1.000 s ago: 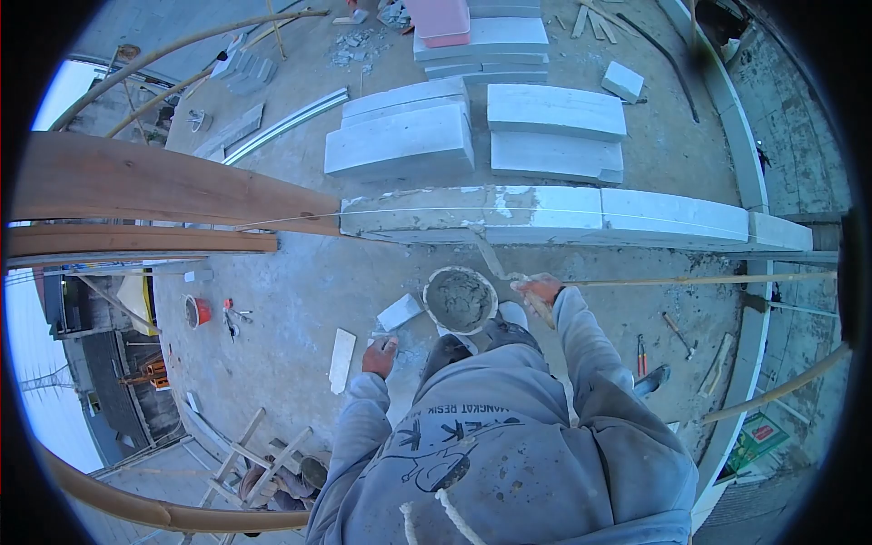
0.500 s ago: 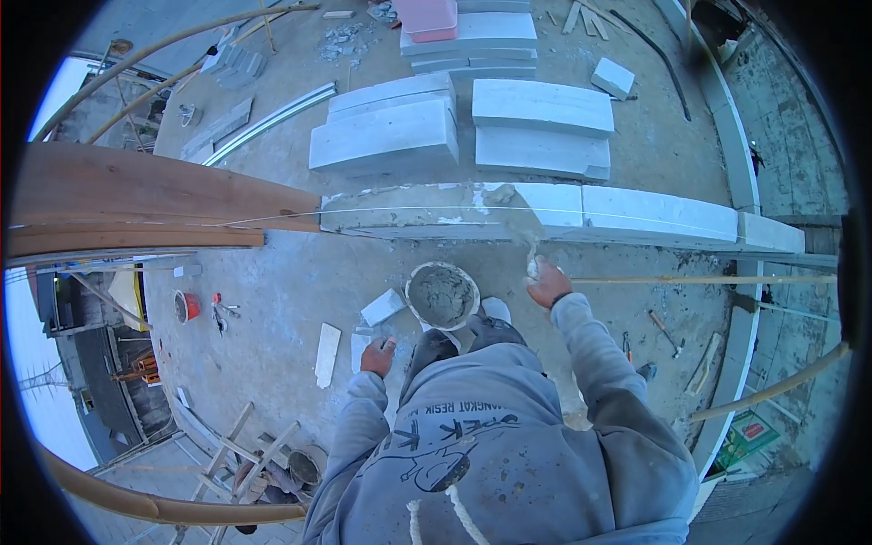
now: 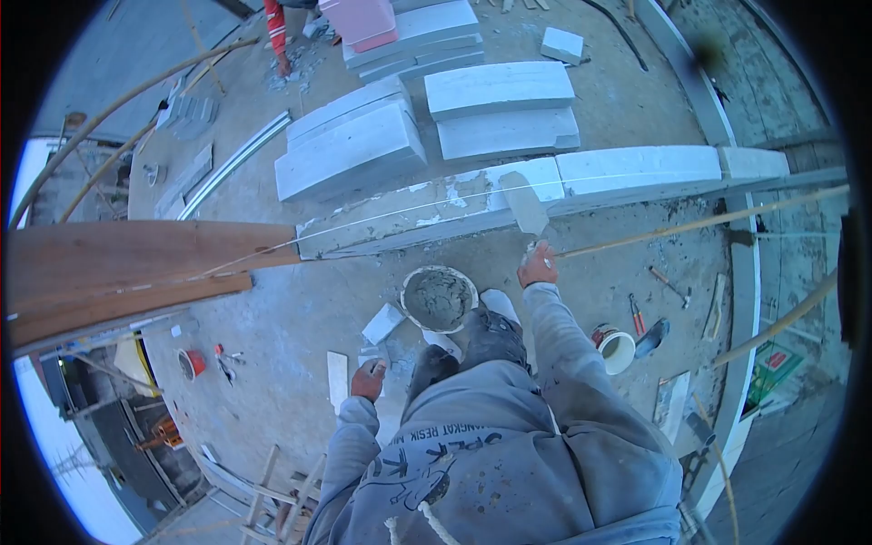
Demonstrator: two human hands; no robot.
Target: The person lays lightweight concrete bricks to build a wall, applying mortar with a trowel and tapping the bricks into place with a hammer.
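Passing room lies between bucket (image 3: 405, 305) and wall (image 3: 640, 167), but a string (image 3: 413, 207) runs along the wall.

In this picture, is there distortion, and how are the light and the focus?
Head view: strong fisheye, the wall appears bowed and corners black; head view: diffuse bluish light, no hard shadows, sky washed out at left; head view: blurred dark spot upper right, trowel outline readable.

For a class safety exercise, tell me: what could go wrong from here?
The trowel in the right hand appears very close to the string along the wall and might snag it. The mortar bucket stands close by the right foot, so a careless step could knock it. The hammer lying to the person's right could trip someone stepping sideways.
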